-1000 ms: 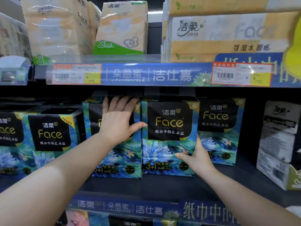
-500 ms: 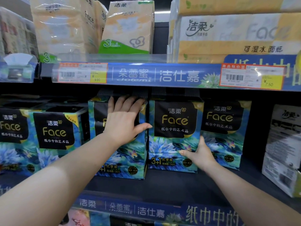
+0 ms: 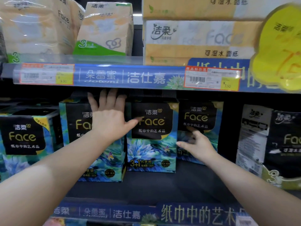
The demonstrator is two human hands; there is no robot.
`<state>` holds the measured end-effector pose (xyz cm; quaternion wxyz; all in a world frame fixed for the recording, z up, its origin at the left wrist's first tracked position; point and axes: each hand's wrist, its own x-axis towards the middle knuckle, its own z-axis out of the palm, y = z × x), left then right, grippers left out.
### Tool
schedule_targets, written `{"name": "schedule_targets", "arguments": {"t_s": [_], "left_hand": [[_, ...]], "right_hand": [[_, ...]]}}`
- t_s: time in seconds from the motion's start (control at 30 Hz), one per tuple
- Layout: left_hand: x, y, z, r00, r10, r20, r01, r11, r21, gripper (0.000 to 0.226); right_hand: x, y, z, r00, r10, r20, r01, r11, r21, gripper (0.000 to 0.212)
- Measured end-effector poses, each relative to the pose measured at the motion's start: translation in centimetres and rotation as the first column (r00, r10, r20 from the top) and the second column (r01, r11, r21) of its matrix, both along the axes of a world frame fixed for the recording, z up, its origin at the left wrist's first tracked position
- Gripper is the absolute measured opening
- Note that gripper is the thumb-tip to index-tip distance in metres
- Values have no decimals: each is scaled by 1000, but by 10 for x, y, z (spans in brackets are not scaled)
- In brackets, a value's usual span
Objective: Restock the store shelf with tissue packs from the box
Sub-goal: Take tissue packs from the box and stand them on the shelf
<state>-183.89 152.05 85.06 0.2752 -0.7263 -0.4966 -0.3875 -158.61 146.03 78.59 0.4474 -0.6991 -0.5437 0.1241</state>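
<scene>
Centre left of the frame, a person's left hand (image 3: 108, 119) lies flat, fingers spread, on a blue floral plastic-wrapped tissue pack (image 3: 106, 163) on the dark metal shelf (image 3: 162, 185); at centre, its twin pack (image 3: 152, 144) now stands further back than a second ago; the right hand (image 3: 197, 145), released from that pack's lower corner, hovers with fingers loosely apart before a third pack (image 3: 197, 115); straightening looks nearly finished; the box is out of view.

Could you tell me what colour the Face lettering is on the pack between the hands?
Gold lettering on black; head view.
</scene>
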Motion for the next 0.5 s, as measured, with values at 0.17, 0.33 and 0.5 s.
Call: {"name": "schedule_targets", "arguments": {"t_s": [0.17,0.33,0.5], "left_hand": [[46,-12,13,968,-208,-138,218,974,63,82],[78,-10,15,967,-205,-150,161,951,-262,94],[79,-5,14,981,-149,-126,113,960,-258,83]], "right_hand": [[29,-12,31,974,-148,169,102,961,256,52],[63,-7,60,878,-363,311,265,911,316,67],[85,3,65,902,-341,264,266,922,281,87]]}}
